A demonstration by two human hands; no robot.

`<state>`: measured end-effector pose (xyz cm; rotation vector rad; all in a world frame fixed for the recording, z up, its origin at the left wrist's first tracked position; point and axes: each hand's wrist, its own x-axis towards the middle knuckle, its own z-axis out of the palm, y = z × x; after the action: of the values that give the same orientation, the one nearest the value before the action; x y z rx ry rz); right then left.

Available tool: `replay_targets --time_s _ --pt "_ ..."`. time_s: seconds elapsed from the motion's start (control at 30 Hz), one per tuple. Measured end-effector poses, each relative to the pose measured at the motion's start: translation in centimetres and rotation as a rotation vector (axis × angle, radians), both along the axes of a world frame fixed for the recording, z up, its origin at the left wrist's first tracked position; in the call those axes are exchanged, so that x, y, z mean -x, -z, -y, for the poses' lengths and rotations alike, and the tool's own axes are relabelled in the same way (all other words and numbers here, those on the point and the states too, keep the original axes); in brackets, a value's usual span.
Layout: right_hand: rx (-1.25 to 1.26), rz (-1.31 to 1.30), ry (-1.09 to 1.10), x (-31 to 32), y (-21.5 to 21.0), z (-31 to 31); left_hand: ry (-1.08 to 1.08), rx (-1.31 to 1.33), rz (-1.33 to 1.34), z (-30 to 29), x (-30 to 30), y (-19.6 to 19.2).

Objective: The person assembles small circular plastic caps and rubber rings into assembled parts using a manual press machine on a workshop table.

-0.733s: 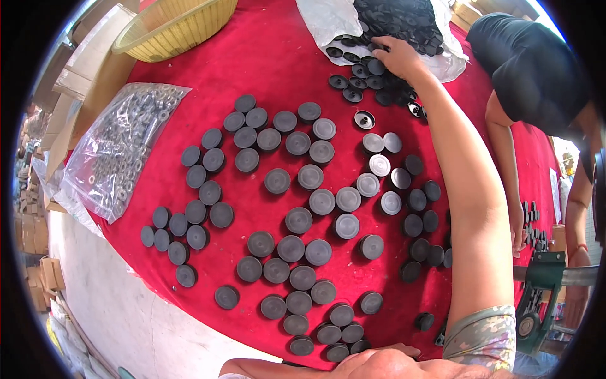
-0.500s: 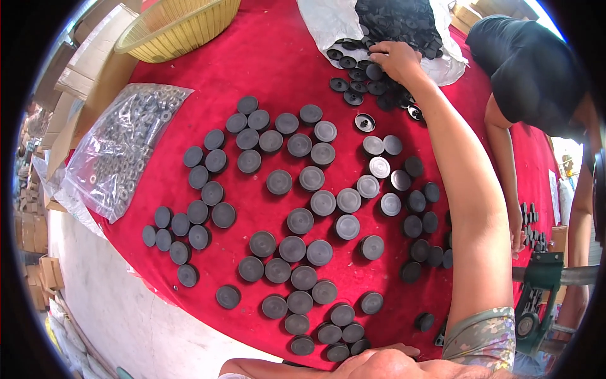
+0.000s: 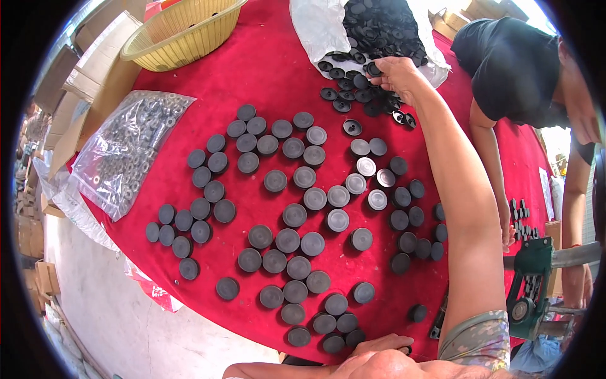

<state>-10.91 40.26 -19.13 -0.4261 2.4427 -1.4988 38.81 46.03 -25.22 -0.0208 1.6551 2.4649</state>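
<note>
My right hand (image 3: pixel 396 77) reaches over the far side of the red table, closed on a round black cap (image 3: pixel 373 69) held at the fingertips. Below it lie loose black caps (image 3: pixel 352 127), some with the hollow side and centre stem up, at the mouth of a white sack (image 3: pixel 319 28) full of them. Thick dark grey discs (image 3: pixel 314 198) stand spread across the cloth, singly and in touching clusters. My left hand (image 3: pixel 382 344) is low at the near edge, mostly hidden; its fingers are curled, with a small dark thing at their tips that I cannot make out.
A clear bag of metal nuts or washers (image 3: pixel 129 148) lies on the left by cardboard boxes (image 3: pixel 95 82). A yellow basket (image 3: pixel 183 38) stands at the far left. At right are a green metal device (image 3: pixel 529 278) and another person in a black shirt (image 3: pixel 514 69).
My right hand has drawn back slightly from the sack and now shows a black cap in its fingers. The view has shifted a little. A dark thing now shows at my left fingertips.
</note>
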Motion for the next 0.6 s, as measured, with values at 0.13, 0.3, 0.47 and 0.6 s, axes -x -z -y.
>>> replay_targets --time_s 0.13,0.3,0.47,0.6 --pt "0.108 0.109 -0.019 -0.2 -0.1 -0.2 -0.012 0.012 0.004 0.0 0.1 0.1" --pt "0.158 0.137 -0.030 -0.1 -0.5 -0.2 0.004 0.008 0.010 0.3 0.1 -0.3" --pt "0.204 0.047 -0.014 -1.4 -1.9 -0.4 -0.053 0.063 -0.081 0.6 0.5 -0.5" --pt "0.177 -0.196 0.033 -4.2 -4.7 -2.1 -0.029 0.068 -0.098 0.8 1.2 -1.1"
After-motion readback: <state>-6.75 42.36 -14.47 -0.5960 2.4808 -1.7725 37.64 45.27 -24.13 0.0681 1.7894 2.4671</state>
